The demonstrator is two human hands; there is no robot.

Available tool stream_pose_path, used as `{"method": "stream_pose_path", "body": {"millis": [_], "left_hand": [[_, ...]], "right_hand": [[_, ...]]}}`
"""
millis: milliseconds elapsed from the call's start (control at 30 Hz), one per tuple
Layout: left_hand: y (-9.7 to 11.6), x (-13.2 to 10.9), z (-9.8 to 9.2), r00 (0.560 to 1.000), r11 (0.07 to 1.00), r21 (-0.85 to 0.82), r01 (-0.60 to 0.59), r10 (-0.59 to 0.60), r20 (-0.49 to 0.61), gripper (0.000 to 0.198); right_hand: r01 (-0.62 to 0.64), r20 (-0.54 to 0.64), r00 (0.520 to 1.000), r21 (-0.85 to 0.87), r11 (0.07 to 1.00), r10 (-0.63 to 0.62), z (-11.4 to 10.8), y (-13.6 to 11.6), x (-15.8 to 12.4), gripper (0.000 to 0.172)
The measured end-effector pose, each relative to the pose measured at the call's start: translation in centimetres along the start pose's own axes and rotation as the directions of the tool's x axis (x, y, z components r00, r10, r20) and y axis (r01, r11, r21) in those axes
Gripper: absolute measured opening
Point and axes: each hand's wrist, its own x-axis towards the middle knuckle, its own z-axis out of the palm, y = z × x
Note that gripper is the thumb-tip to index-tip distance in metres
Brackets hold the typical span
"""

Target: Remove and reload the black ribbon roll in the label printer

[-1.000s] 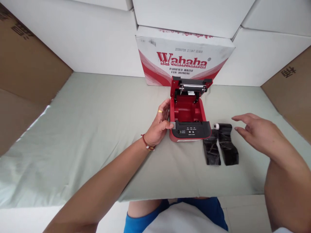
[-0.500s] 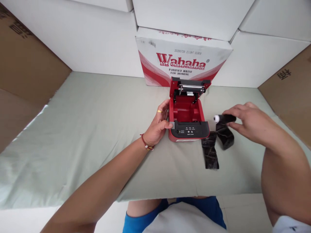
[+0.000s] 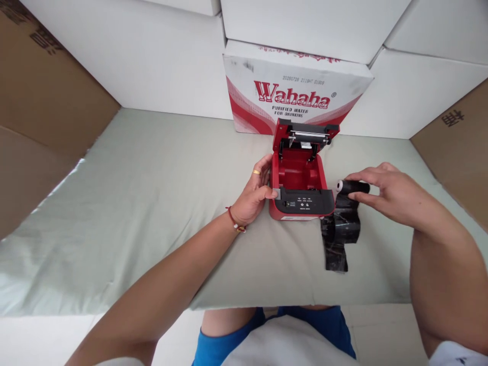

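Note:
A red and black label printer (image 3: pixel 299 178) stands on the cloth with its lid (image 3: pixel 307 133) raised, showing a bare red compartment. My left hand (image 3: pixel 254 192) grips the printer's left side, thumb on the grey catch at the front corner and fingers along the wall. To the right of the printer, my right hand (image 3: pixel 381 190) pinches a black ribbon roll (image 3: pixel 354 187) with a pale core, held level just above the table. A strip of shiny black ribbon (image 3: pixel 346 226) hangs from the roll and lies folded and creased on the cloth.
A pale green cloth (image 3: pixel 145 203) covers the table. Behind the printer leans a white and red Wahaha water carton (image 3: pixel 293 96) against white boxes (image 3: pixel 171 61). Brown cardboard stands at the left (image 3: pixel 49 91) and right (image 3: pixel 457 132) sides.
The view has shifted slightly. The black roll has turned a little and sits lower beside the printer, and its loose ribbon has swung left and bunched over the piece on the cloth.

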Motion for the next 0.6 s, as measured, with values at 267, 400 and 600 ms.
{"method": "stream_pose_path", "body": {"millis": [267,400,600], "left_hand": [[0.0,-0.1,0.2,0.999,0.999,-0.047,-0.026,0.025,-0.022,0.096],[0.0,-0.1,0.1,1.000,0.999,-0.048,-0.026,0.026,-0.013,0.094],[0.0,-0.2,0.2,0.999,0.999,-0.042,-0.031,0.030,-0.010,0.095]], "right_hand": [[0.121,-0.067,0.991,0.115,0.986,-0.114,-4.1,-2.3,-1.1,0.046],[0.149,0.031,0.987,0.217,0.965,-0.159,-7.9,-4.9,-1.2,0.042],[0.067,0.071,0.994,0.227,0.972,-0.085,-3.3,-8.7,5.7,0.044]]}}
